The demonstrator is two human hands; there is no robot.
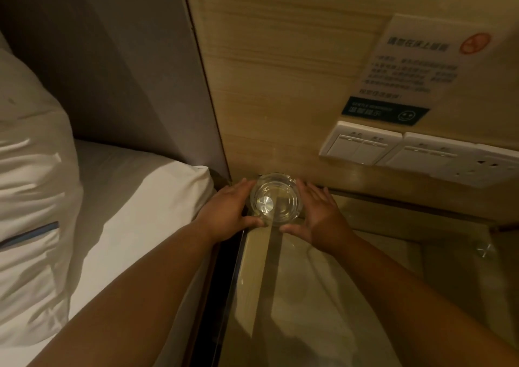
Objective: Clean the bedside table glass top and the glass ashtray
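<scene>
So the ashtray (276, 198) is clear round glass, sitting at the far left corner of the glass surface (323, 296), right up against the wood wall panel (280, 71). You can see through its thick base, and there's a bright round glint in the bottom. Can't tell if it's resting on the glass or lifted a hair off it.

Both hands are cupped around it, one per side. Left hand (227, 208) is on the ashtray's left, fingers curved along the rim toward the wall, thumb tucked against the near edge. Right hand (320, 215) mirrors that on the ashtray's right, fingers lying fairly straight and close together along the side, thumb coming in at the near edge. The two thumbs nearly meet just in front of the ashtray. Whether the right fingers actually touch the glass is hard to say, they're at least just beside it.

Further out: left of the ashtray is the bed (126, 212) with a white sheet, and a pillow (28, 170) further left still. Behind the bed is a grey padded headboard (126, 71). Up and to the right of the ashtray, on the wall, sit white switches (359, 143) and a socket (483, 167), with a printed notice (415, 66) above them. The text is too blurry to read.
</scene>
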